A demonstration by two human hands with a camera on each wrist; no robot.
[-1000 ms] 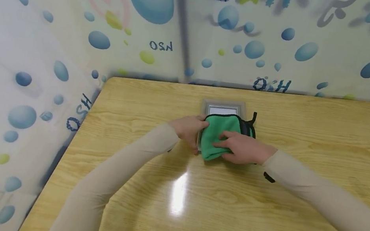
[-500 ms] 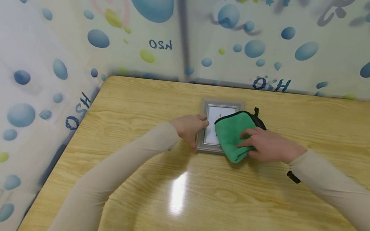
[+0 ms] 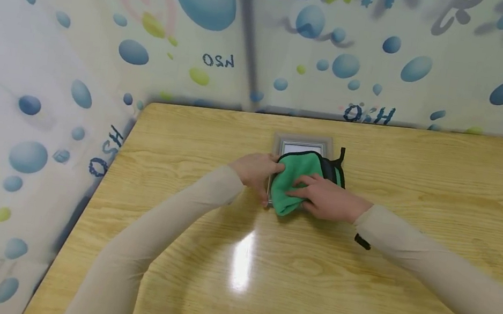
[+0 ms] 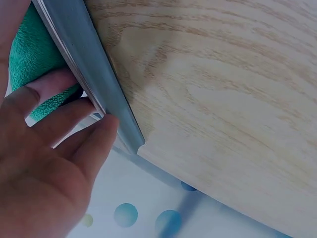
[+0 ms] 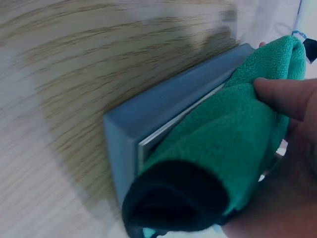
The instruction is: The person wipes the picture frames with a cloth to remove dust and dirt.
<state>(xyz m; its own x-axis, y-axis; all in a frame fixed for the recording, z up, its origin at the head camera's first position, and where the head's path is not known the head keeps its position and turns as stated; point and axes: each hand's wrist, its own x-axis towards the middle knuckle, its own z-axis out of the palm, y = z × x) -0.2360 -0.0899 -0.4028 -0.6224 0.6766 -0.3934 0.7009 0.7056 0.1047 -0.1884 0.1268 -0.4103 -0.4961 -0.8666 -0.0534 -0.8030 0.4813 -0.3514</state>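
Observation:
A grey picture frame lies flat on the wooden table, mostly covered by a folded green cloth with black edging and a black loop. My left hand holds the frame by its left side; in the left wrist view, the fingertips lie over the frame's edge. With my right hand I grip the cloth against the frame's face. Thumb and folded green fabric show close up in the right wrist view. Most of the picture is hidden under the cloth.
The wooden table extends on all sides of the frame, with a bright reflection in front of it. Behind and to the left stands a pale wall covering printed with blue and green drops.
My right hand slid the cloth right, uncovering much of the picture, then brought it back left over the frame. The left hand stayed at the frame's left side.

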